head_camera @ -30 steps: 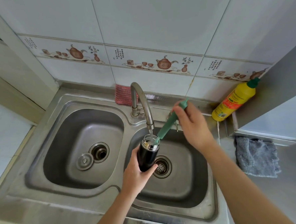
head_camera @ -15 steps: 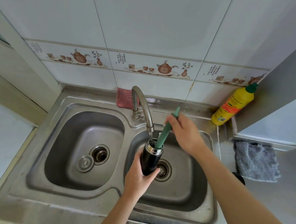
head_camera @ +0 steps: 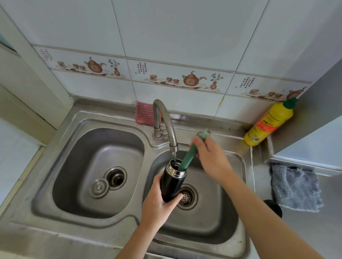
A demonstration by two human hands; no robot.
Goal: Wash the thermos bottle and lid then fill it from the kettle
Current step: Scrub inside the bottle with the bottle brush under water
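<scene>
**Sink station, right basin: bottle held under the tap, brush inserted**

Item 1. My left hand [head_camera: 158,204] was wrapped round the lower body of the black thermos bottle [head_camera: 172,183], fingers and thumb curled about it. The bottle stood tilted over the right basin [head_camera: 227,216], its steel mouth directly beneath the faucet [head_camera: 166,125] spout, the two close but apart.

Item 2. My right hand [head_camera: 210,157] gripped the upper handle of the green bottle brush [head_camera: 188,160], fingers closed round it. The brush ran slantwise down into the bottle mouth, its head hidden inside.

Item 3. The drain strainer [head_camera: 187,196] lay just right of the bottle base and below it. Open basin floor showed right of the strainer, up to the basin's right wall.

Item 4. The left basin [head_camera: 76,175] held a loose drain plug [head_camera: 98,187] beside its open drain.

Item 5. A pink scrubbing pad [head_camera: 145,115] leaned on the back ledge behind the faucet.

Item 6. A yellow detergent bottle [head_camera: 270,123] leaned in the back right corner, well apart from my right hand.

Item 7. A grey cloth [head_camera: 296,187] lay on the counter [head_camera: 341,219] right of the sink rim. A round black object [head_camera: 275,207], partly hidden by my right forearm, sat at the cloth's near left corner; I could not tell what it was.
</scene>
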